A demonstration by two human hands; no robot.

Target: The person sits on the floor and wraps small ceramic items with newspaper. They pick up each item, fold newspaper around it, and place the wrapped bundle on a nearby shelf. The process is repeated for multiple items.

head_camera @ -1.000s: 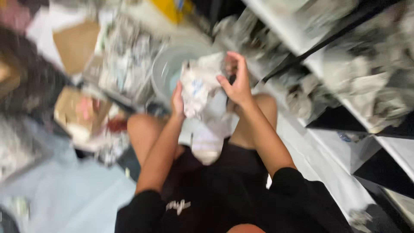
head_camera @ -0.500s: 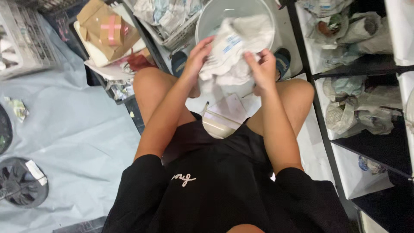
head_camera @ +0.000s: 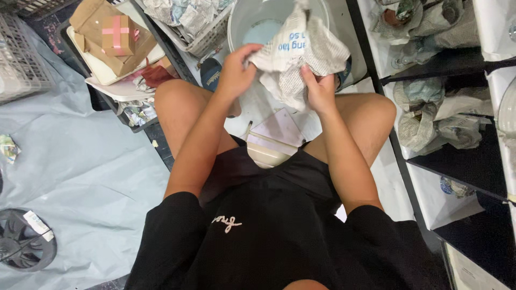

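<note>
We hold the crumpled newspaper bundle (head_camera: 298,51) over the grey bucket (head_camera: 239,21), left hand (head_camera: 235,72) and right hand (head_camera: 321,91) both clenched on it.

newspaper wad (head_camera: 301,51): crumpled matt paper | basin (head_camera: 239,21): smooth plastic | floor sheet (head_camera: 80,177): matt

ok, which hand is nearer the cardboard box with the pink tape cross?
Left. The left hand grips the newspaper bundle on its side facing the cardboard box; the right hand holds the bundle's lower edge, farther from the box.
</note>
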